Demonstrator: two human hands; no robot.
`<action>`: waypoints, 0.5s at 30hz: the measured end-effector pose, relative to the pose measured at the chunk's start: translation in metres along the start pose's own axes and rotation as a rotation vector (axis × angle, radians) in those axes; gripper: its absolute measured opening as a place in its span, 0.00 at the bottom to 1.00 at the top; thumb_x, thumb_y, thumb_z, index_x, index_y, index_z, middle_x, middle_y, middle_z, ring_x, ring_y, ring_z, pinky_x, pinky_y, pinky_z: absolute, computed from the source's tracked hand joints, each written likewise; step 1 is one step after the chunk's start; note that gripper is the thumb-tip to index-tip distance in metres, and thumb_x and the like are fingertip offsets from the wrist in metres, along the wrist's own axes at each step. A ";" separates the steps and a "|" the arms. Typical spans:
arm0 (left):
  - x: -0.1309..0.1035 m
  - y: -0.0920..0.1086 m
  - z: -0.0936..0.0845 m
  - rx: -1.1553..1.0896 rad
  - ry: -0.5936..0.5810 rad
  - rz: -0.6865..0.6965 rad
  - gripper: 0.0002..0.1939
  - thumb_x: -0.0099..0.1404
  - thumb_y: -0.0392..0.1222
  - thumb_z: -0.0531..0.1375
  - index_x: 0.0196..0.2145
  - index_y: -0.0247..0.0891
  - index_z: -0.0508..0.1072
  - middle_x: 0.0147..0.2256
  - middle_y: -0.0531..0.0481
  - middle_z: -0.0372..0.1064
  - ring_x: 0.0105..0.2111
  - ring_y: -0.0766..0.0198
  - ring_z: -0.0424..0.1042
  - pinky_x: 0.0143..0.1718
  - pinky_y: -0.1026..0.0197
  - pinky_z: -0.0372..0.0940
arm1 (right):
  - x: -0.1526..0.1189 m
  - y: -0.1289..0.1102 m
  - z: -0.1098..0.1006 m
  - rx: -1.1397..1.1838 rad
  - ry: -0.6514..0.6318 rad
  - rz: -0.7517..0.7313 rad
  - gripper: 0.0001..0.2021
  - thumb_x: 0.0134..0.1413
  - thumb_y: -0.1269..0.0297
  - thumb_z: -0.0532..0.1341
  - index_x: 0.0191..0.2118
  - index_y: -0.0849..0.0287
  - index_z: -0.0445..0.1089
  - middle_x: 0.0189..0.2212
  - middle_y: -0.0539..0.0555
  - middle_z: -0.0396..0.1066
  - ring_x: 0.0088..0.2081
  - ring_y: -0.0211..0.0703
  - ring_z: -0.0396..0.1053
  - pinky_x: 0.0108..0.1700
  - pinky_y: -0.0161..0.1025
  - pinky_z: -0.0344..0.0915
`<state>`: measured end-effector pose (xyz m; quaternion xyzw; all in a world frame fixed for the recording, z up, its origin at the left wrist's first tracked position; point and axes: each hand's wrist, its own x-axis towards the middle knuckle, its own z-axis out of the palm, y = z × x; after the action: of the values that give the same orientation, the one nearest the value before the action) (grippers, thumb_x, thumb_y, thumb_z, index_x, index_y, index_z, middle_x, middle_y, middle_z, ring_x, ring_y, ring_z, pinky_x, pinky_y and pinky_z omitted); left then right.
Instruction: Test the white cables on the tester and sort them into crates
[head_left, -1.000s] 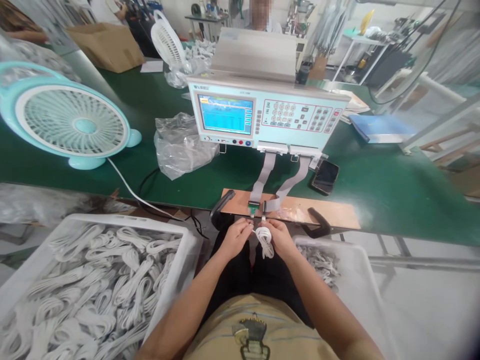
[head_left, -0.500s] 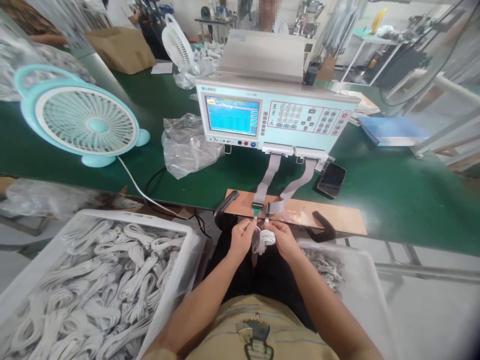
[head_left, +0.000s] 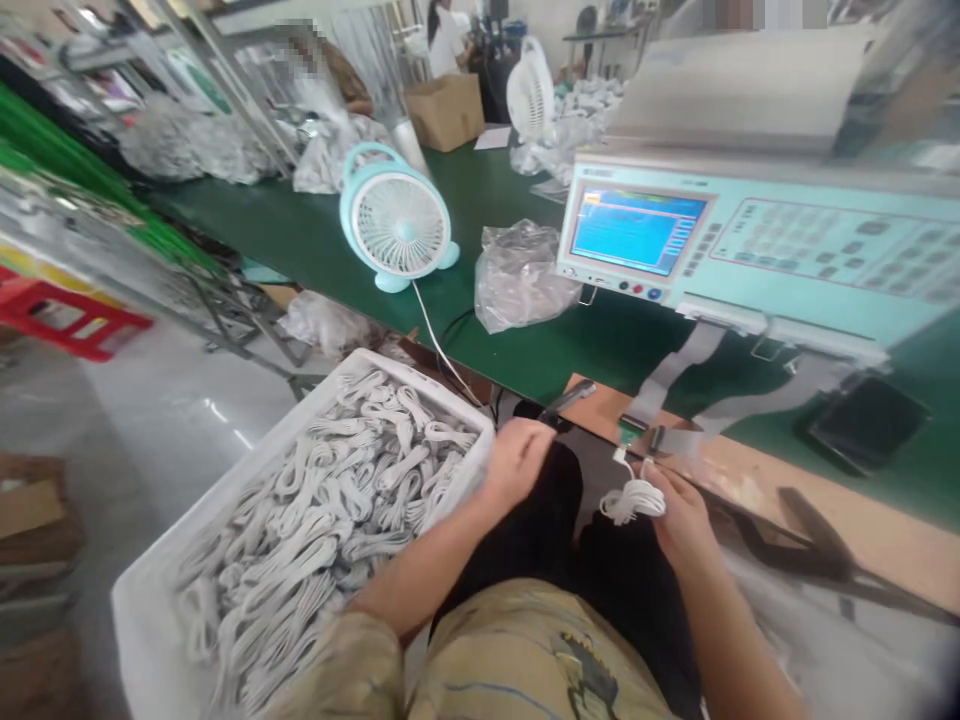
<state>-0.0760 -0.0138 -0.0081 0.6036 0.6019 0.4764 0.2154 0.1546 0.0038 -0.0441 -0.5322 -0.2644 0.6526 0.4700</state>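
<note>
My right hand (head_left: 681,512) pinches one plug end of a coiled white cable (head_left: 634,502) at a dark ribbon connector (head_left: 654,442). The cable's other white plug (head_left: 620,455) sits at a small green circuit board (head_left: 626,434), untouched by fingers. The coil hangs below the board edge, beside my right fingers. My left hand (head_left: 519,462) is apart from the cable, near the right rim of a white bin (head_left: 480,462). Its fingers are loosely bent and slightly blurred, with nothing visible in them. Bundled white cables (head_left: 330,500) fill the bin.
A tester with a lit screen (head_left: 637,230) stands on the green table (head_left: 517,365), grey ribbon cables (head_left: 679,375) running from it. Nearby are a phone (head_left: 870,425), a clear plastic bag (head_left: 521,280), a blue fan (head_left: 405,228), a wooden board (head_left: 840,490) and dark clamps (head_left: 795,540).
My left hand has let go of its cable plug and moved left towards the bin. My right hand stays at its plug. The view has turned left.
</note>
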 end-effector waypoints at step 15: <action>-0.008 -0.148 -0.098 0.865 -0.336 -0.092 0.15 0.57 0.34 0.50 0.42 0.33 0.68 0.44 0.39 0.64 0.47 0.53 0.63 0.49 0.53 0.55 | -0.010 -0.006 0.012 0.039 0.025 -0.035 0.15 0.36 0.54 0.68 0.27 0.62 0.75 0.20 0.52 0.70 0.22 0.37 0.62 0.25 0.34 0.57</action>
<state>-0.2331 -0.0252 -0.0899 0.6795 0.7282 0.0670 0.0592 0.1451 -0.0011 -0.0308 -0.5263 -0.2552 0.6426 0.4949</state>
